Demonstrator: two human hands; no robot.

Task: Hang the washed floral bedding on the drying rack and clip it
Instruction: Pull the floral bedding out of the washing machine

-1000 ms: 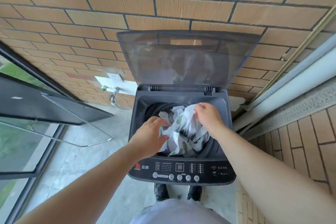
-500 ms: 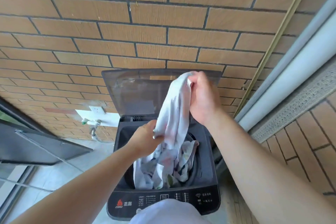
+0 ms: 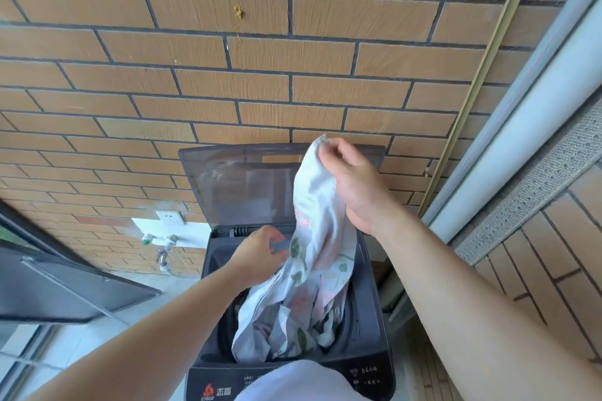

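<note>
Here is the person at the open washing machine [image 3: 369, 348], which stands against a brick wall [image 3: 228, 85] with its tinted lid [image 3: 241, 185] tipped up and back. The right hand [image 3: 356, 187] is raised in front of the lid, its fingers [image 3: 329, 153] curled and clamped on the top end of the floral bedding [image 3: 314, 238]. From there the cloth hangs in a long twisted rope, white with green leaves and pink blooms. Its lower part is bunched in the drum, with one fold spilling over the front rim near the control panel [image 3: 365, 374]. The left hand [image 3: 257, 257] is lower, over the back of the tub, its fingers loosely curved right at the left edge of the hanging cloth. Whether they have any hold on it I cannot tell. A wall socket [image 3: 169, 217] and a tap [image 3: 160, 241] with a hose sit left of the machine, and a dark-framed window panel [image 3: 65, 290] swings in further left. A pale pipe [image 3: 521, 140] runs up the wall on the right.
</note>
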